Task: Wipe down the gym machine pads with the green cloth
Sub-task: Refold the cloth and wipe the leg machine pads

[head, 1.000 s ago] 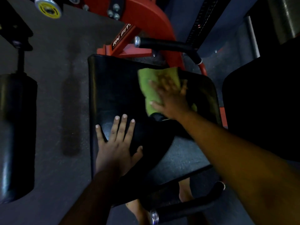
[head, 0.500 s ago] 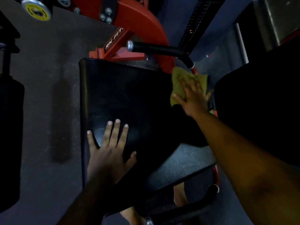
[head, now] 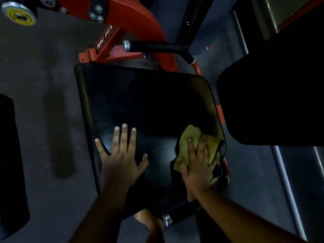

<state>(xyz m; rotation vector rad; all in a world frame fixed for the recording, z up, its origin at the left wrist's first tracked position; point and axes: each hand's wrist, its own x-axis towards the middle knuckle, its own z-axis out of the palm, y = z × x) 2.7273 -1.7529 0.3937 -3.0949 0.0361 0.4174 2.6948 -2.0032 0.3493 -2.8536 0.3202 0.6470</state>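
Observation:
A black seat pad (head: 147, 102) of a red gym machine fills the middle of the head view. My left hand (head: 121, 155) lies flat on its near left part, fingers spread and straight. My right hand (head: 198, 163) presses the crumpled green cloth (head: 190, 134) onto the pad's near right corner, fingers straight over the cloth. Part of the cloth hangs over the pad's right edge.
The red machine frame (head: 133, 20) and a black handle bar (head: 157, 47) stand behind the pad. Another black handle (head: 182, 213) juts out below it. A large black pad (head: 271, 95) is at right, a black roller pad (head: 10, 163) at left. A bare foot (head: 149, 220) shows on the grey floor.
My right hand has dragged the green cloth from the pad's far right corner down to its near right corner. My left hand has stayed flat on the pad.

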